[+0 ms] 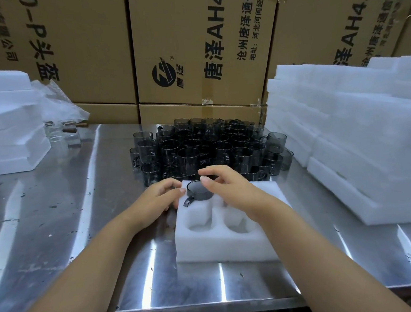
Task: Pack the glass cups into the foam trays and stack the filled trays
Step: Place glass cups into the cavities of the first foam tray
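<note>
Two hands worked at one tray. The right hand (pixel 229 191) was arched over the glass cup (pixel 198 192), thumb tip on the cup's rim at the near right and fingertips reaching past the far rim, so it pinched the cup from above. The left hand (pixel 161 198) lay just left of the cup, fingers curled against the far-left corner of the foam tray (pixel 231 247), steadying it.

The cup, smoky grey, sat upright in the tray's far-left pocket, its rim standing above the foam and its handle pointing toward the near left. The two near pockets held nothing. The far-right pocket was hidden under the right hand; contents could not be told.

The tray rested on a steel table (pixel 57 229). Directly behind it, touching or nearly so, stood a dense cluster of grey cups (pixel 206 146), stacked in more than one layer. To the right, a tall stack of foam trays (pixel 358 143). At the far left, a second foam stack (pixel 8 127), with a crumpled plastic bag (pixel 57 101) and a few clear glasses (pixel 70 137) beside it. Cardboard boxes (pixel 191 46) with printed characters lined the back.
</note>
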